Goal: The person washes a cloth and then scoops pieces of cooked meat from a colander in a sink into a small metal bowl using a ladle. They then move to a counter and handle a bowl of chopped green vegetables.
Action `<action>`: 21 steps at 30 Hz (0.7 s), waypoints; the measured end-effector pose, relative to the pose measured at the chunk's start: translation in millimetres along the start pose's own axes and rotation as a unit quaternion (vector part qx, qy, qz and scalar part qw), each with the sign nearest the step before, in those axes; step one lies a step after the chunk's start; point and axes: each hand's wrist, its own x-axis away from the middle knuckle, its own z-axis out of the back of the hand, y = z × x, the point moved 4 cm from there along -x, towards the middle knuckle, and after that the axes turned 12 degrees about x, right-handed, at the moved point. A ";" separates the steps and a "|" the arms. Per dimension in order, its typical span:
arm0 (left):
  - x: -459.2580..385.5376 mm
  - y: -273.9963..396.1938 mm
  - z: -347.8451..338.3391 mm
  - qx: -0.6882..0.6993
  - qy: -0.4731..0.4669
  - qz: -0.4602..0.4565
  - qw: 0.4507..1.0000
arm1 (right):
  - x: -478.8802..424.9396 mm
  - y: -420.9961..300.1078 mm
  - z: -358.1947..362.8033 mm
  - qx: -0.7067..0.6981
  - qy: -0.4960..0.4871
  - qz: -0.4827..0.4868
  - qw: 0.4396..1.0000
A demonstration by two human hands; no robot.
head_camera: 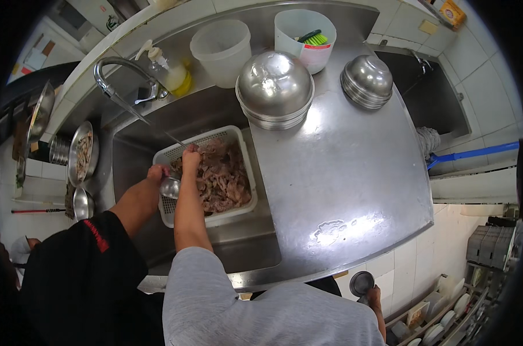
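Observation:
My left hand (191, 156), its fingers curled, is over the left part of a white perforated basket (249, 173) in the steel sink (244, 242). Thin slices of meat (224, 177) fill much of the basket. Water from the curved faucet (99, 75) runs down to the hand; whether the fingers hold anything is hidden. My right hand (374, 297), low at my right side, grips the handle of a small round metal pot (361, 283). A co-worker's hand (157, 172), below a black sleeve, is at a small steel bowl (170, 188) at the basket's left side.
Stacked steel bowls (274, 91) and a smaller stack (367, 82) stand on the steel counter (343, 173). Behind are a soap bottle (175, 78), a plastic tub (221, 52) and a tub with a green brush (304, 43). The co-worker's black-clad arm (84, 268) is close at left.

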 end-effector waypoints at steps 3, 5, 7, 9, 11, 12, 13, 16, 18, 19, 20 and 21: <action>9.6 4.3 -12.5 0.006 0.039 0.028 0.999 | -3.5 4.2 1.2 0.016 -0.008 -0.030 0.999; 15.8 9.6 -21.2 0.075 -0.008 0.069 0.995 | -3.2 5.6 2.2 0.030 -0.012 -0.048 0.998; 23.0 16.4 -27.3 0.130 -0.031 0.091 0.987 | -8.9 16.8 -0.8 0.028 -0.020 -0.060 0.998; 29.4 21.8 -35.1 0.173 -0.034 0.096 0.980 | -19.7 39.6 -10.6 0.007 -0.028 -0.070 0.997; 25.4 16.1 -28.1 0.206 -0.042 0.080 0.974 | -9.3 25.1 -5.3 -0.023 -0.031 -0.087 0.996; 20.9 14.8 -25.9 0.223 -0.049 0.071 0.971 | -4.3 19.0 -2.3 -0.039 -0.030 -0.095 0.994; 18.7 10.9 -20.3 0.220 -0.052 0.071 0.971 | -4.1 17.5 -1.4 -0.032 -0.029 -0.093 0.995; 16.1 6.4 -20.8 0.216 -0.039 0.082 0.972 | -7.5 29.0 -8.6 0.033 -0.015 -0.046 0.998; 22.6 13.1 -31.7 0.217 0.007 0.098 0.971 | -20.0 51.3 -16.1 0.133 -0.002 0.043 0.990; 20.5 7.9 -27.3 0.216 0.002 0.099 0.971 | -20.7 53.2 -16.1 0.105 0.010 0.022 0.994; 20.4 5.9 -23.3 0.216 -0.002 0.101 0.971 | -20.1 55.5 -16.9 0.077 0.022 0.001 0.997; 19.5 2.3 -18.3 0.216 -0.006 0.100 0.971 | -15.0 46.6 -12.9 0.048 0.035 -0.018 0.998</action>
